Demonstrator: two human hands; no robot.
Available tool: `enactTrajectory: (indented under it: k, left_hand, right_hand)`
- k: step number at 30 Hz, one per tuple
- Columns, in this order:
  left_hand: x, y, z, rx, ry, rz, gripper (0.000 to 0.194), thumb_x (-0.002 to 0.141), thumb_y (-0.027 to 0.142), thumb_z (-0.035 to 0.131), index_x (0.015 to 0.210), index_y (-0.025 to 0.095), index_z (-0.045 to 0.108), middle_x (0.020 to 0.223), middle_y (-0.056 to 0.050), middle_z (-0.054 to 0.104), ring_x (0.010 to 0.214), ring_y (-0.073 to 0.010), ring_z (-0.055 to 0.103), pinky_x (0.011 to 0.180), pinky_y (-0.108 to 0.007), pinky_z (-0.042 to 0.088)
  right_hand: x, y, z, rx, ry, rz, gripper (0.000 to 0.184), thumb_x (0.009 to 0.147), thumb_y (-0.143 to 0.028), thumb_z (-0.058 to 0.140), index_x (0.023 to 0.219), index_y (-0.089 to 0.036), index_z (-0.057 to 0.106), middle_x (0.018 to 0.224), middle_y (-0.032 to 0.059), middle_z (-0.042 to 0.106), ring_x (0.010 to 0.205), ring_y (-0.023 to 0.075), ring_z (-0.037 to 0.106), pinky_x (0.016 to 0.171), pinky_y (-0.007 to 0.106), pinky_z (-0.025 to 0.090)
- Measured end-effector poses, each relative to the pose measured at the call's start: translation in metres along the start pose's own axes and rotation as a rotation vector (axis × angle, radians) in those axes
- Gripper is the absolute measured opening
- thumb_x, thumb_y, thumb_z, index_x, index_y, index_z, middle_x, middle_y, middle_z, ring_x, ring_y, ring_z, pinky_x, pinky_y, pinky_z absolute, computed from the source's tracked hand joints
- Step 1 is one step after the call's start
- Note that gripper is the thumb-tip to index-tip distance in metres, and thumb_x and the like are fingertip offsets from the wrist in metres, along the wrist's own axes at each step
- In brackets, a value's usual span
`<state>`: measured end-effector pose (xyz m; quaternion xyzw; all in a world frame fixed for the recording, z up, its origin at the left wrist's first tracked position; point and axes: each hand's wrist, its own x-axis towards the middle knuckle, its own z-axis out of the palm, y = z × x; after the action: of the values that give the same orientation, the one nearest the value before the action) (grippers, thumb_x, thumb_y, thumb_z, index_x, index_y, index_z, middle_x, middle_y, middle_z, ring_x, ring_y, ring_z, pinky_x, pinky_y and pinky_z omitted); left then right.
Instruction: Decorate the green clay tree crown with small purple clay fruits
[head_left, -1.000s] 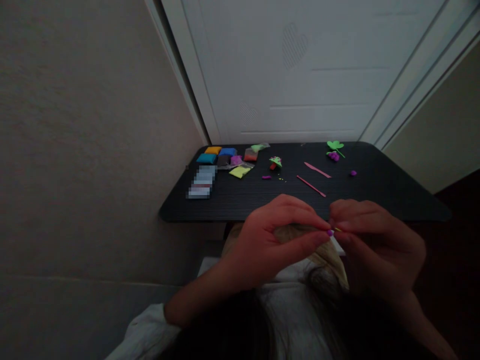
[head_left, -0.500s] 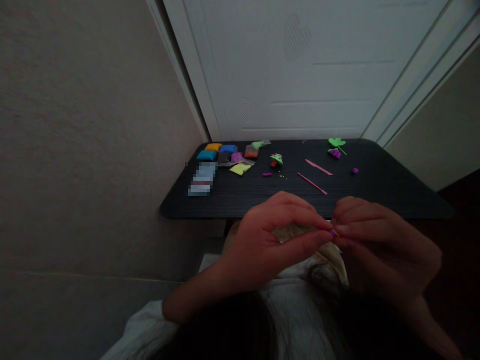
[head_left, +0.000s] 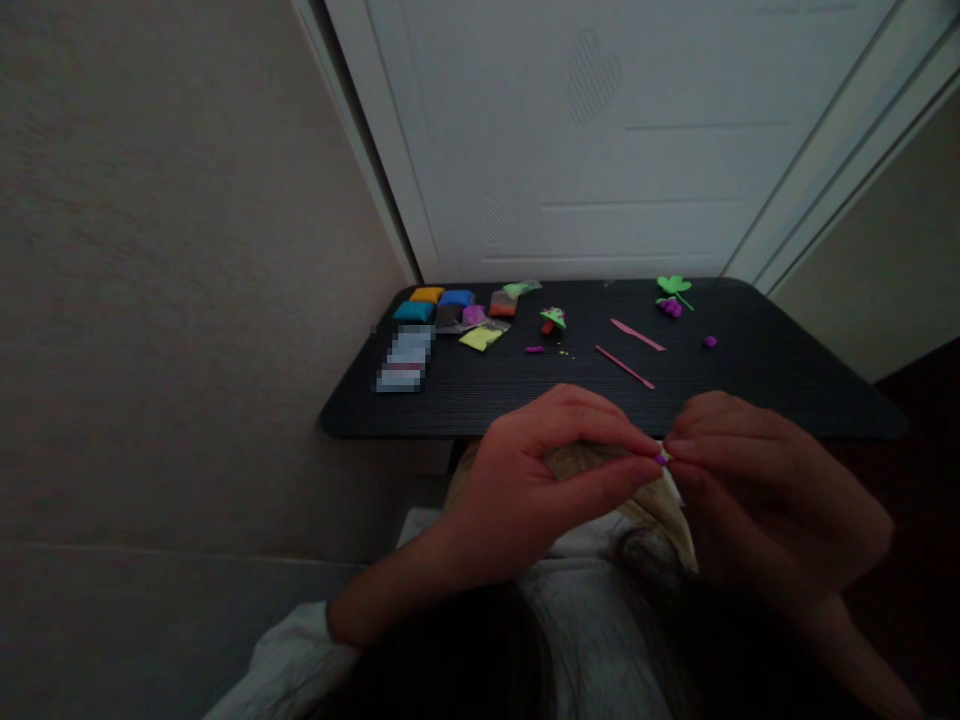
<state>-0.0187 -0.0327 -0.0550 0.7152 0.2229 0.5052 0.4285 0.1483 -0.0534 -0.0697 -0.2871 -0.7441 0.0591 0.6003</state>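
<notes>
Between the thumb and forefinger of my left hand (head_left: 536, 480) is a small purple piece of modelling clay (head_left: 661, 460). My right hand (head_left: 784, 490) is closed in a pinch right against it. A tiny yellow bit of clay (head_left: 668, 457) shows at the right fingertips, mostly hidden by them. Both hands are held in front of the table's near edge, above the lap. Beyond them on the table lie a pink clay knife (head_left: 637, 334) and a thin pink modelling tool (head_left: 625, 367).
On the black table (head_left: 480, 405) stands a green-capped clay mushroom (head_left: 553, 320), near a purple clay strip (head_left: 534, 350) and yellow crumbs. Coloured clay packs (head_left: 427, 295) and a blurred-out rectangle (head_left: 406, 358) lie left. At right are a green clover shape (head_left: 673, 287), purple clay balls (head_left: 670, 308) and a purple lump (head_left: 709, 342).
My right hand has shifted slightly to the right, and its fingertips have drawn a little apart from the left ones. More of the purple clay shows. The table's objects have stayed put.
</notes>
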Motion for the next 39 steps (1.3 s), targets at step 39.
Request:
enactTrajectory:
  k: [39]
  left_hand:
    - [0.000,-0.012,0.009,-0.287,0.064,-0.166,0.016,0.069,0.013,0.064,0.082,0.022,0.067,0.080,0.000,0.065,0.077,-0.0103,0.059,0.073,-0.024,0.048]
  right_hand:
    - [-0.002,0.007,0.002,-0.038,-0.016,-0.056,0.043,0.061,-0.002,0.064,0.099,-0.021,0.062,0.080,0.0033,0.062,0.071,0.0168,0.057,0.057,0.033,0.049]
